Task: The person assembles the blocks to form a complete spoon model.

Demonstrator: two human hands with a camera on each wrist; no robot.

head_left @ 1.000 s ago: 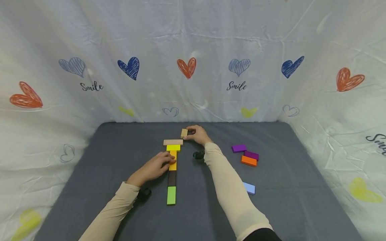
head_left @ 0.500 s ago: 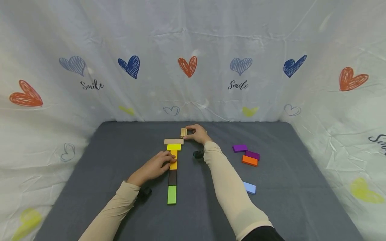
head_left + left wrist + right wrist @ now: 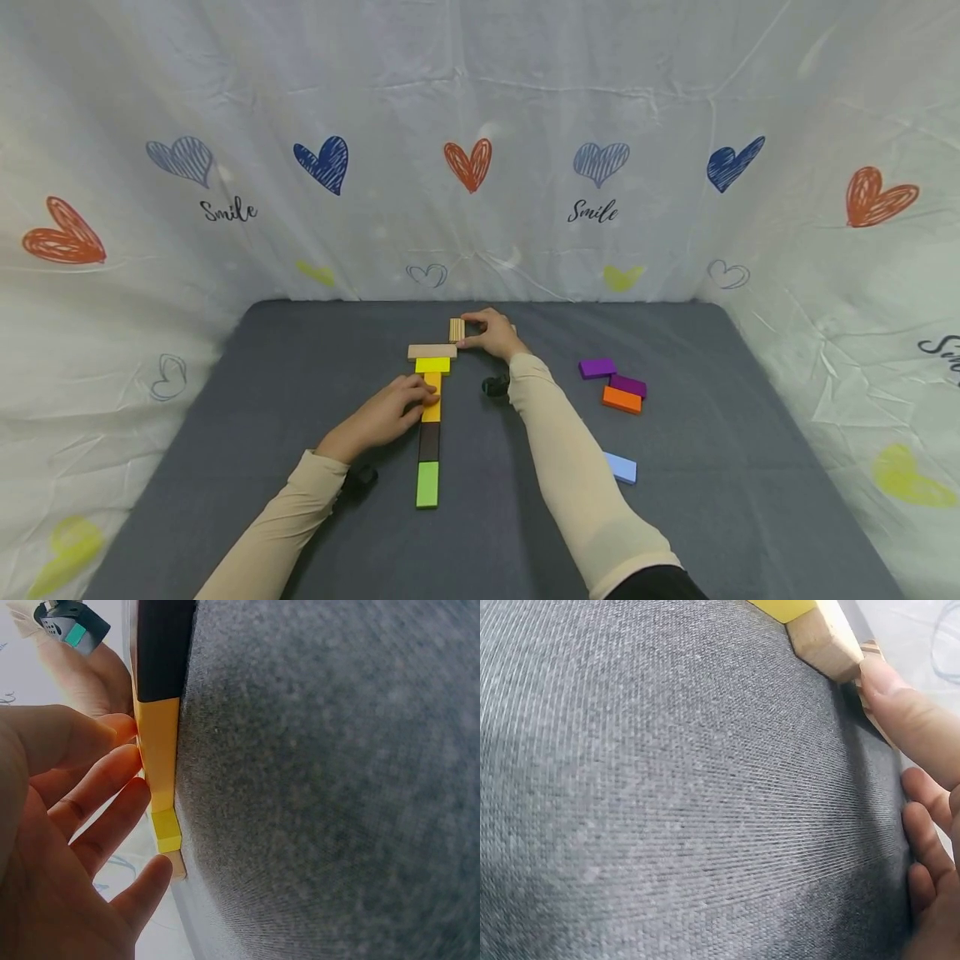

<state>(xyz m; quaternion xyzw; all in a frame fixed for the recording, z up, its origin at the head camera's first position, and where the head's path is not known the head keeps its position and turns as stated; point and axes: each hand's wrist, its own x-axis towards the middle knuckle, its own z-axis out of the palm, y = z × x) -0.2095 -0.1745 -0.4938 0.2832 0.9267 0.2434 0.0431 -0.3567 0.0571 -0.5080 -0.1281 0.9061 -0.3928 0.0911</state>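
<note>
In the head view a row of flat blocks runs away from me: a light green block, a dark brown block, an amber block, then a yellow block and a plain wooden block laid crosswise. My left hand rests its fingertips on the amber block, fingers spread and relaxed in the left wrist view. Past the far right end of the crosswise wooden block, my right hand pinches a striped wooden block at its right side with thumb and fingers.
To the right lie two purple blocks, one farther back, and an orange block against the nearer one. A light blue block is partly hidden by my right forearm. A patterned white curtain hangs behind the grey table.
The striped wooden block has straightened slightly in my right hand's pinch. My left hand stays on the amber block, and the head view has shifted a little.
</note>
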